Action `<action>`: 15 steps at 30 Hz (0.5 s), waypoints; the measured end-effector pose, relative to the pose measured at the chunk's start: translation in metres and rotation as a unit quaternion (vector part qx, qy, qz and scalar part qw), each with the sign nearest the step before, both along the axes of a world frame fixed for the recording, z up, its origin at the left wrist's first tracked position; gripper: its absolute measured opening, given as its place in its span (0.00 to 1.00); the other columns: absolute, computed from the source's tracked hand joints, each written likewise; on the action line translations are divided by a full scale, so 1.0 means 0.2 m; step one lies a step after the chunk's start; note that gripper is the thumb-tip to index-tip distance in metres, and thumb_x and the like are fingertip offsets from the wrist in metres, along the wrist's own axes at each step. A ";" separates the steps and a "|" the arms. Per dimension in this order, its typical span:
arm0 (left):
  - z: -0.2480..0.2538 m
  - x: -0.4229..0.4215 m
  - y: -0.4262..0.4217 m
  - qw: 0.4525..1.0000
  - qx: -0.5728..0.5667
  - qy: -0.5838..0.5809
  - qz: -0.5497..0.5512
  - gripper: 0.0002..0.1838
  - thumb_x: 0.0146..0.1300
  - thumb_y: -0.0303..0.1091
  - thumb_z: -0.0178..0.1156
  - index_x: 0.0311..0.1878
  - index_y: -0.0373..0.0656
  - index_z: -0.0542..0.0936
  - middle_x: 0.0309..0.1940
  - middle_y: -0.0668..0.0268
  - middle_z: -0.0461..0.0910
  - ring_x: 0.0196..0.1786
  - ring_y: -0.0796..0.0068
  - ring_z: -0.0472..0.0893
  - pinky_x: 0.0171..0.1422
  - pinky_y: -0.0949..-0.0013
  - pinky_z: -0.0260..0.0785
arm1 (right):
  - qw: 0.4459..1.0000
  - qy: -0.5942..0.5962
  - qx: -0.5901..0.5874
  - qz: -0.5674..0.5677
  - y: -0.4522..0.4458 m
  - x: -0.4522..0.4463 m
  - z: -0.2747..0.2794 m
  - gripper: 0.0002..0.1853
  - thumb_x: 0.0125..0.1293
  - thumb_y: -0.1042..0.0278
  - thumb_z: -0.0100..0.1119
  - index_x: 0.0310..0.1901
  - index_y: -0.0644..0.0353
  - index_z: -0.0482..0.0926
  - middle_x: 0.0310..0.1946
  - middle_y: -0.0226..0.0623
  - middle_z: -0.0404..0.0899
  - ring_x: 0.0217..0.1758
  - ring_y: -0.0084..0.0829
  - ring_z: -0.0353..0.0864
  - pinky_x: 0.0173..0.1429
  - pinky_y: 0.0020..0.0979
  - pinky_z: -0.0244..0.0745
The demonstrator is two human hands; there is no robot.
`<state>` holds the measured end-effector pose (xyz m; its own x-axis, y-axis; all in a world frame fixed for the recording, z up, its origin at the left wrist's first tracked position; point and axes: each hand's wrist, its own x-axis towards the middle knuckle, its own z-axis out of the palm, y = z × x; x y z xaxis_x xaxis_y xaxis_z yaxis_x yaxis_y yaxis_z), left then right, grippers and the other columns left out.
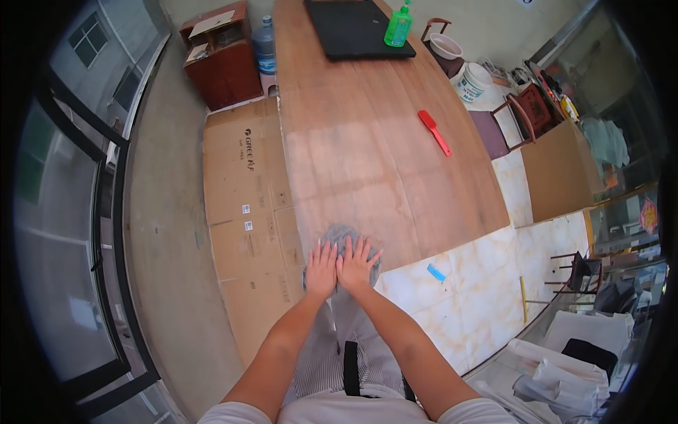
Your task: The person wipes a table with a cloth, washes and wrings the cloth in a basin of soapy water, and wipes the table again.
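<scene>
Grey is shown by the cloth (341, 234) beneath the left hand (321, 270) and right hand (356, 264). Ahead of the hands, the desk (346, 141) is coloured reddish brown with paler patches. Beyond the right hand, a red brush (433, 132), bright green bottle (398, 27) and black board (346, 32) are seen. Left of the left hand, tan cardboard (229, 184) is printed with dark lettering. Right of the right hand, the white floor (480, 311) is veined yellowish tan. Behind the hands, clothing (307, 364) is patterned with fine stripes.

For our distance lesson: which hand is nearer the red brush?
Right: the right hand is below and left of the red brush in view; the left hand lies farther left.
</scene>
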<state>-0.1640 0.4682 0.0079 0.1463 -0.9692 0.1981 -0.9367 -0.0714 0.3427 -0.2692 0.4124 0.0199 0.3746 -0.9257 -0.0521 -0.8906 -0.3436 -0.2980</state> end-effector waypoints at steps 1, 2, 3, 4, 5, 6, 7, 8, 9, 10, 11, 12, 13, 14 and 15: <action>0.01 0.02 -0.03 1.000 0.007 -0.002 -0.003 0.25 0.68 0.39 0.50 0.67 0.41 0.69 0.69 0.54 0.64 0.73 0.50 0.60 0.76 0.46 0.48 | 1.000 -0.008 0.002 -0.003 -0.03 0.01 0.00 0.36 0.65 0.50 0.46 0.72 0.58 0.57 0.73 0.56 0.49 0.78 0.57 0.38 0.69 0.75 0.20; 0.02 0.04 -0.07 1.000 0.014 -0.004 -0.006 0.26 0.68 0.39 0.50 0.67 0.41 0.69 0.69 0.54 0.64 0.73 0.50 0.60 0.76 0.45 0.48 | 1.000 0.001 0.004 -0.006 -0.06 0.03 0.01 0.35 0.66 0.50 0.46 0.72 0.57 0.57 0.73 0.55 0.49 0.78 0.56 0.38 0.69 0.74 0.21; 0.02 0.08 -0.11 1.000 0.020 -0.008 -0.009 0.26 0.67 0.39 0.51 0.67 0.42 0.69 0.69 0.54 0.64 0.74 0.50 0.59 0.76 0.44 0.48 | 1.000 0.008 0.005 -0.008 -0.10 0.06 0.03 0.35 0.66 0.50 0.45 0.72 0.57 0.57 0.74 0.55 0.48 0.78 0.56 0.38 0.69 0.74 0.21; 0.03 0.11 -0.16 1.000 0.023 -0.009 -0.015 0.26 0.67 0.39 0.51 0.67 0.42 0.69 0.69 0.54 0.64 0.74 0.50 0.59 0.76 0.44 0.48 | 1.000 0.014 0.005 -0.010 -0.15 0.09 0.03 0.35 0.66 0.50 0.45 0.73 0.56 0.57 0.74 0.54 0.47 0.79 0.55 0.38 0.70 0.74 0.21; 0.03 0.15 -0.22 0.999 0.026 -0.010 -0.020 0.26 0.67 0.39 0.51 0.67 0.42 0.69 0.70 0.54 0.64 0.74 0.50 0.59 0.76 0.44 0.48 | 1.000 0.006 -0.002 -0.010 -0.21 0.13 0.02 0.36 0.65 0.50 0.46 0.72 0.57 0.58 0.74 0.55 0.48 0.78 0.55 0.38 0.69 0.74 0.21; 0.03 0.19 -0.27 0.999 0.030 -0.011 -0.023 0.26 0.66 0.39 0.52 0.67 0.41 0.69 0.70 0.54 0.64 0.74 0.50 0.59 0.76 0.45 0.48 | 1.000 -0.002 -0.009 -0.008 -0.26 0.16 0.02 0.36 0.64 0.50 0.47 0.72 0.57 0.59 0.73 0.55 0.49 0.78 0.56 0.38 0.69 0.75 0.21; 0.04 0.22 -0.31 0.999 0.029 -0.007 -0.017 0.26 0.66 0.39 0.52 0.67 0.41 0.69 0.70 0.54 0.64 0.74 0.50 0.59 0.76 0.45 0.48 | 1.000 -0.011 -0.014 -0.006 -0.31 0.20 0.01 0.37 0.63 0.50 0.48 0.71 0.58 0.59 0.73 0.55 0.49 0.78 0.56 0.38 0.69 0.75 0.21; 0.04 0.24 -0.36 1.000 0.029 -0.003 -0.012 0.26 0.66 0.38 0.52 0.67 0.41 0.69 0.69 0.54 0.64 0.74 0.50 0.59 0.76 0.45 0.48 | 1.000 -0.004 0.004 0.000 -0.37 0.22 0.00 0.36 0.63 0.49 0.48 0.71 0.57 0.59 0.73 0.54 0.49 0.78 0.55 0.38 0.69 0.75 0.21; 0.04 0.27 -0.40 0.999 0.032 -0.001 -0.009 0.26 0.66 0.38 0.52 0.66 0.41 0.69 0.69 0.54 0.65 0.73 0.49 0.60 0.76 0.45 0.48 | 1.000 0.003 0.026 0.006 -0.42 0.24 0.03 0.36 0.63 0.49 0.47 0.72 0.56 0.59 0.74 0.54 0.48 0.78 0.55 0.38 0.70 0.74 0.22; 0.03 0.30 -0.42 0.999 0.032 -0.007 -0.014 0.26 0.66 0.38 0.52 0.66 0.41 0.69 0.69 0.53 0.65 0.73 0.49 0.60 0.76 0.45 0.48 | 0.999 0.007 0.046 0.012 -0.47 0.27 0.04 0.36 0.64 0.49 0.46 0.72 0.55 0.59 0.74 0.53 0.48 0.79 0.54 0.38 0.70 0.74 0.22; 0.03 0.34 -0.48 0.999 0.023 -0.017 -0.016 0.26 0.66 0.37 0.52 0.66 0.42 0.69 0.69 0.53 0.65 0.73 0.49 0.60 0.76 0.45 0.48 | 0.999 -0.010 0.028 0.016 -0.54 0.33 0.03 0.36 0.64 0.49 0.46 0.72 0.55 0.59 0.74 0.53 0.48 0.79 0.54 0.39 0.70 0.74 0.23; 0.04 0.39 -0.56 1.000 0.012 -0.022 -0.016 0.25 0.66 0.37 0.52 0.66 0.42 0.69 0.69 0.53 0.65 0.73 0.49 0.61 0.75 0.45 0.49 | 0.999 -0.023 0.008 0.021 -0.60 0.37 0.03 0.36 0.63 0.48 0.46 0.72 0.55 0.60 0.74 0.53 0.49 0.78 0.54 0.39 0.70 0.74 0.23; 0.04 0.44 -0.61 1.000 0.003 -0.023 -0.011 0.25 0.66 0.37 0.52 0.66 0.42 0.69 0.69 0.53 0.65 0.72 0.48 0.61 0.75 0.45 0.49 | 0.999 -0.030 -0.008 0.025 -0.64 0.40 0.02 0.36 0.63 0.48 0.47 0.71 0.55 0.60 0.74 0.53 0.49 0.78 0.54 0.40 0.71 0.74 0.24; 0.03 0.49 -0.68 1.000 -0.005 -0.020 -0.005 0.25 0.66 0.37 0.51 0.66 0.42 0.70 0.68 0.53 0.66 0.72 0.48 0.61 0.75 0.45 0.49 | 0.999 -0.039 -0.008 0.026 -0.69 0.44 0.00 0.36 0.63 0.48 0.47 0.71 0.55 0.60 0.74 0.53 0.50 0.78 0.54 0.40 0.71 0.73 0.24; 0.04 0.53 -0.74 1.000 -0.013 -0.016 0.001 0.25 0.66 0.37 0.51 0.66 0.42 0.70 0.68 0.53 0.66 0.72 0.48 0.62 0.75 0.45 0.50 | 0.998 -0.046 -0.009 0.028 -0.77 0.49 0.01 0.36 0.63 0.49 0.46 0.71 0.55 0.61 0.74 0.53 0.50 0.78 0.53 0.41 0.71 0.73 0.24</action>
